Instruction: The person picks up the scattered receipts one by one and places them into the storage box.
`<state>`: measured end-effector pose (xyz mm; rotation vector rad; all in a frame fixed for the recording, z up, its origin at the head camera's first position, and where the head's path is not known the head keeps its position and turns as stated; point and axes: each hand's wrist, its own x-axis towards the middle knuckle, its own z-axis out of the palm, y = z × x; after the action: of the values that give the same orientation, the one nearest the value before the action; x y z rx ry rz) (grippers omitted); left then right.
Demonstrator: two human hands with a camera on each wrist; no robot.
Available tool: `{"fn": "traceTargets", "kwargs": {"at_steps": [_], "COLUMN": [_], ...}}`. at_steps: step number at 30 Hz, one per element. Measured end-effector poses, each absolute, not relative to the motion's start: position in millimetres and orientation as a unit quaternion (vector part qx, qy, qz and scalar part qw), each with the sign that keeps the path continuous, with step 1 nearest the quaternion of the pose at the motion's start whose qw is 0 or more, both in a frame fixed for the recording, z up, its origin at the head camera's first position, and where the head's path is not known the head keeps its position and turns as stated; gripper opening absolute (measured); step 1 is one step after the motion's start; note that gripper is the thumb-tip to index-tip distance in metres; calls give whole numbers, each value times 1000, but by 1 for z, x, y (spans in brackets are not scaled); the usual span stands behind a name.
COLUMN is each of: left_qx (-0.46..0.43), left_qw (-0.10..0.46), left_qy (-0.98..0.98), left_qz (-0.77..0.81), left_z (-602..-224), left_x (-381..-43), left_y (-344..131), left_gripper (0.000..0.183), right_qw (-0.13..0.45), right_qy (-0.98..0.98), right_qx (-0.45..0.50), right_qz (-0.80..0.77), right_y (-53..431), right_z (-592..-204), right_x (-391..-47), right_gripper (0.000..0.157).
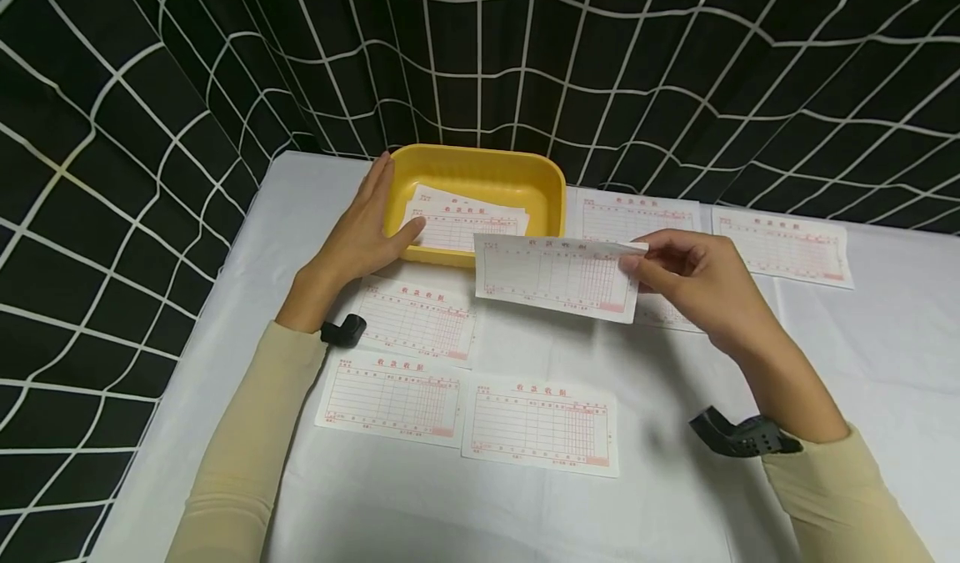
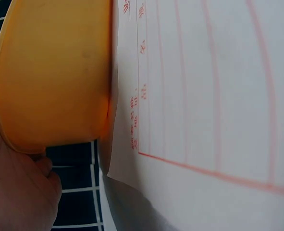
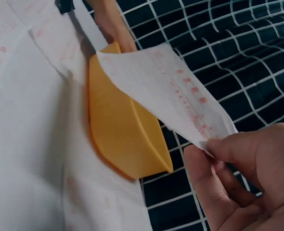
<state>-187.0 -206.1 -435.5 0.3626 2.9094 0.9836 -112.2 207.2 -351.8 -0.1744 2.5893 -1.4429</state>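
My left hand holds the left end of a yellow plastic bin, thumb over the near rim and fingers along the outside wall. Inside the bin lie a few overlapping receipt slips printed in red. My right hand pinches the right end of another receipt slip between thumb and fingers. That slip hangs tilted in the air just in front of the bin, covering part of its near right rim. In the right wrist view, the held slip bends slightly, with the bin behind it.
On the white cloth lie several flat receipt slips: one near the left wrist, two in front, and others at right. Black cloth with a white grid rises behind and at left.
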Motion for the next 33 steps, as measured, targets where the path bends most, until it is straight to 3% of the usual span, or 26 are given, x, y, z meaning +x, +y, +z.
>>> {"fn": "traceTargets", "kwargs": {"at_steps": [7,14,33], "left_qx": [115,113,114], "left_qw": [24,27,20], "left_qy": [941,940,941], "left_qz": [318,321,317], "left_z": [-436,-438,-437], "left_x": [-186,-185,-189], "left_y": [-207,-207,-206], "left_gripper": [100,101,101], "right_qw": [60,69,82], "right_qy": [866,864,887], "right_qx": [-46,-51,-97], "right_qz": [-494,-496,-444], "right_y": [186,167,117], "right_z": [-343,-341,-364], "right_x": [-141,-168,-201], "right_gripper": [19,22,19]}}
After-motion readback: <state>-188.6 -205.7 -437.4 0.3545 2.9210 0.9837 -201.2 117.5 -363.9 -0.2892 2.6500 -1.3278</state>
